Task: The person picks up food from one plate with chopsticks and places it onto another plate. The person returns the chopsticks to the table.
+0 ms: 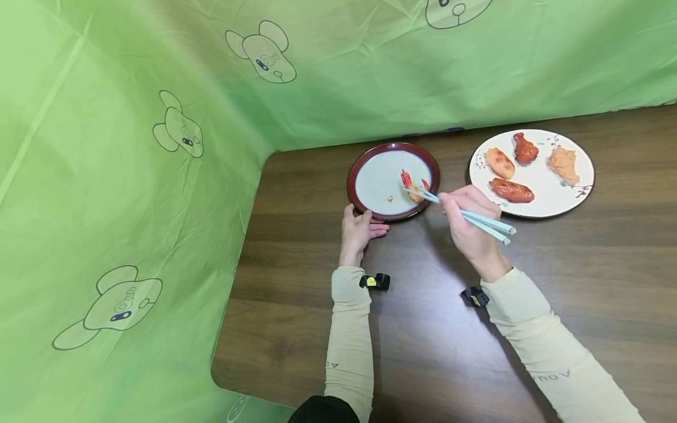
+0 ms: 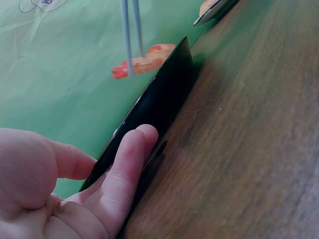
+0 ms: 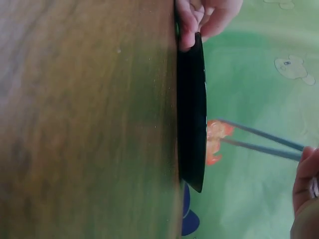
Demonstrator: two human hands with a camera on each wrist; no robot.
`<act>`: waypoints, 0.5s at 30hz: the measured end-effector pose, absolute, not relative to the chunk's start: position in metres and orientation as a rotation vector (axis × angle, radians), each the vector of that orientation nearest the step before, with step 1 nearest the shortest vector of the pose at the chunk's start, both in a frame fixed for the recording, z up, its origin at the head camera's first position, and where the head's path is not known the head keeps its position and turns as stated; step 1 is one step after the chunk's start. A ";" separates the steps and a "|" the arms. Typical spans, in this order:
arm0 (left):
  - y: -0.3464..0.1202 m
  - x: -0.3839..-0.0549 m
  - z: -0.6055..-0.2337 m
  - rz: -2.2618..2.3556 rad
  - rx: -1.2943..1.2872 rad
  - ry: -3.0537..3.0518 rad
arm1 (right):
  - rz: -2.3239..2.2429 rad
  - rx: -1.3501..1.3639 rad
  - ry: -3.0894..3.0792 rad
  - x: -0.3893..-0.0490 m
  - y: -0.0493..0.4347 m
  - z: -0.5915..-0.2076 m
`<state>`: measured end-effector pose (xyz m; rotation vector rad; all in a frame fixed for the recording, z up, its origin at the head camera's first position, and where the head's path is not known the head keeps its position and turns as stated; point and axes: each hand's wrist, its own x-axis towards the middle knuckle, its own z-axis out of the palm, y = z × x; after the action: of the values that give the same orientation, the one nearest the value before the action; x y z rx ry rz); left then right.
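Note:
My left hand holds the near left edge of a round plate with a brown rim and pale centre. In the left wrist view the thumb lies at the rim and the fingers reach beneath the plate's dark underside. Pale blue chopsticks are gripped in my right hand, which hovers between the two plates. Their tips pinch a fried shrimp with a red tail, over the right part of the brown-rimmed plate. A small crumb lies on that plate.
To the right stands a white patterned plate bearing a drumstick, a wing, a golden oval piece and a breaded piece. Green cloth hangs behind and left of the wooden table.

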<state>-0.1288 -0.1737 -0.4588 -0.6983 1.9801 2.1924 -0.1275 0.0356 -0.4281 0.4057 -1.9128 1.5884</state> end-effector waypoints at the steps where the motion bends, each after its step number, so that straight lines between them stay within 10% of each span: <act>1: -0.174 -0.129 -0.458 2.193 -0.695 1.981 | 1.587 0.390 -1.923 -0.128 0.036 -0.428; 15: -0.173 -0.130 -0.459 2.212 -0.695 1.976 | 1.569 0.301 -2.109 -0.128 0.033 -0.422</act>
<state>-0.1297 -0.1725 -0.4591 -0.6946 1.9763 2.2124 -0.1283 0.0329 -0.4217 0.3006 -2.1090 1.5687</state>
